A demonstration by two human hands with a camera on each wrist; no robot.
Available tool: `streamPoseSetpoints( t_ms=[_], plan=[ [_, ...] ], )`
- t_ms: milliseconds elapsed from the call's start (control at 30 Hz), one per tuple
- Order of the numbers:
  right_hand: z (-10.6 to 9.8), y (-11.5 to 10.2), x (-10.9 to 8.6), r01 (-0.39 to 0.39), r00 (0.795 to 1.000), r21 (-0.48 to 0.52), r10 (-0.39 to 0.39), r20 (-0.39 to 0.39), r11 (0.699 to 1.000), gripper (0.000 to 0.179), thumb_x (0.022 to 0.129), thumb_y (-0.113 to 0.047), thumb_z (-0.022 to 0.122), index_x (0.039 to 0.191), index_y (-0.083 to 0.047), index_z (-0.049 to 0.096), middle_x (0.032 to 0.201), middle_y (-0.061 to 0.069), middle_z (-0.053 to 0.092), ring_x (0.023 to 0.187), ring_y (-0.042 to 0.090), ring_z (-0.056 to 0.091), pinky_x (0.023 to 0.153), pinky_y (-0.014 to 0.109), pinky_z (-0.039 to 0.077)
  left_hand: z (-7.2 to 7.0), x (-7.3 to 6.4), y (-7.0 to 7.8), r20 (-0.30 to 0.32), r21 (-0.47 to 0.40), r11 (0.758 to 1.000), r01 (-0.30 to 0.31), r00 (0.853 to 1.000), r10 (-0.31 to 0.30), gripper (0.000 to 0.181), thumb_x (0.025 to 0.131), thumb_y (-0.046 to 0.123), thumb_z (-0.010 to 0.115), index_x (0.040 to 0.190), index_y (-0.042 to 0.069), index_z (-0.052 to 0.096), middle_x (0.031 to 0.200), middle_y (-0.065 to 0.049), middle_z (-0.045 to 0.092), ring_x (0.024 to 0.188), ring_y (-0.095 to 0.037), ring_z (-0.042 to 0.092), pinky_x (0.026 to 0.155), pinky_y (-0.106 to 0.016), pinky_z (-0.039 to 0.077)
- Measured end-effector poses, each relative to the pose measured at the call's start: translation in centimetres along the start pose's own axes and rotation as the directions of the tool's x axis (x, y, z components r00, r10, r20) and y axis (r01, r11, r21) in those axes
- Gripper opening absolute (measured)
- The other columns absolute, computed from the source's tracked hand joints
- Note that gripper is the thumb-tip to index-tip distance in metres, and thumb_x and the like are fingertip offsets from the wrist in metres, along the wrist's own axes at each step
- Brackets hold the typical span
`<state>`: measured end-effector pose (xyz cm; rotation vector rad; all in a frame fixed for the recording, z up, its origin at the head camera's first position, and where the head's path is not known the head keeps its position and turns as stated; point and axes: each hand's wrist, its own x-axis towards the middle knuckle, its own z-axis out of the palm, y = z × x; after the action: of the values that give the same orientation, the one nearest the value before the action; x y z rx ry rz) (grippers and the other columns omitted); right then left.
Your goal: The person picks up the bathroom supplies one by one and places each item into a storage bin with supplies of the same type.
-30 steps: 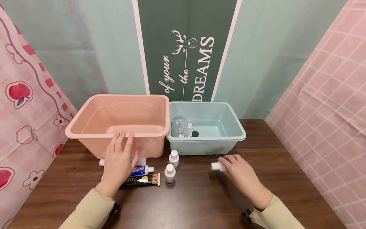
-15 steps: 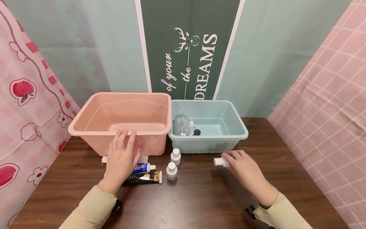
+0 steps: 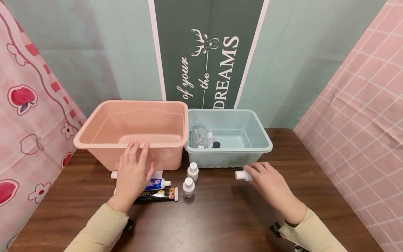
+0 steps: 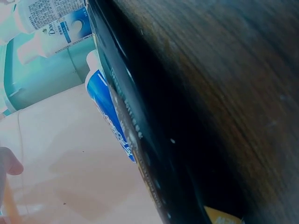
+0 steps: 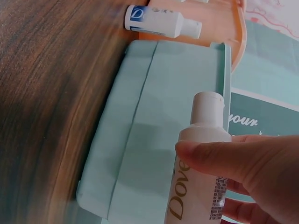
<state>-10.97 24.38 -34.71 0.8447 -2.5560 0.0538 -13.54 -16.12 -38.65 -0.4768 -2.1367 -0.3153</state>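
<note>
My right hand (image 3: pixel 274 185) holds a small white Dove bottle (image 5: pixel 194 177) just in front of the pale blue bin (image 3: pixel 226 161); the thumb lies across its upper part. My left hand (image 3: pixel 130 178) is at the front of the pink bin (image 3: pixel 167 159), straight fingers against its rim. Under and beside that hand lie a blue toothpaste tube (image 3: pixel 158 183) and a black toothpaste tube (image 3: pixel 157 196), both partly covered by it. Two white bottles, a farther one (image 3: pixel 193 171) and a nearer one (image 3: pixel 189 189), stand upright between the hands.
Inside the blue bin are a clear bottle (image 3: pixel 199 137), a small white bottle (image 3: pixel 210 140) and a black cap (image 3: pixel 216 145). Both bins stand side by side at the back of the dark wooden table (image 3: pixel 220 224). A printed curtain (image 3: pixel 283 63) hangs behind them.
The right hand, with the Dove bottle in it, has shifted slightly toward the blue bin. My left hand stays at the pink bin's rim. The head view has tilted a little.
</note>
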Motion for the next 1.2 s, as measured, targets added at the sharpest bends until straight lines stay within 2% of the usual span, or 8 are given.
streamPoseSetpoints(
  t_ms=[267,1033,1200],
  plan=[
    [-0.5,0.2,0.2,0.000,1.000,0.005,0.000,-0.012,1.000,0.050,0.062,-0.002,0.082,0.108,-0.007,0.065,0.100,0.010,0.063,0.090,0.029,0.057,0.074,0.044,0.049,-0.2,0.0,0.1,0.005,-0.011,1.000,0.004,1.000,-0.004,0.057,0.080,0.024,0.051,0.130,-0.002,0.048,0.127,-0.034,0.042,0.126,-0.046,0.034,0.095,-0.058,0.033],
    [-1.6,0.6,1.0,0.022,0.999,0.036,-0.020,-0.046,0.999,0.047,0.064,0.000,0.080,0.108,-0.006,0.064,0.101,0.011,0.062,0.091,0.031,0.056,0.073,0.045,0.048,-0.2,0.0,0.1,0.012,-0.006,1.000,0.013,1.000,-0.013,0.056,0.082,0.026,0.048,0.130,-0.002,0.048,0.129,-0.033,0.041,0.126,-0.045,0.033,0.095,-0.058,0.033],
    [-2.1,0.7,1.2,0.012,0.999,0.039,-0.010,-0.049,0.999,0.047,0.064,0.000,0.080,0.108,-0.007,0.064,0.101,0.010,0.062,0.093,0.031,0.056,0.074,0.046,0.048,-0.2,0.1,0.1,0.016,-0.007,1.000,0.012,1.000,-0.012,0.057,0.080,0.024,0.052,0.130,-0.002,0.047,0.129,-0.032,0.040,0.125,-0.046,0.035,0.096,-0.058,0.032]
  ],
)
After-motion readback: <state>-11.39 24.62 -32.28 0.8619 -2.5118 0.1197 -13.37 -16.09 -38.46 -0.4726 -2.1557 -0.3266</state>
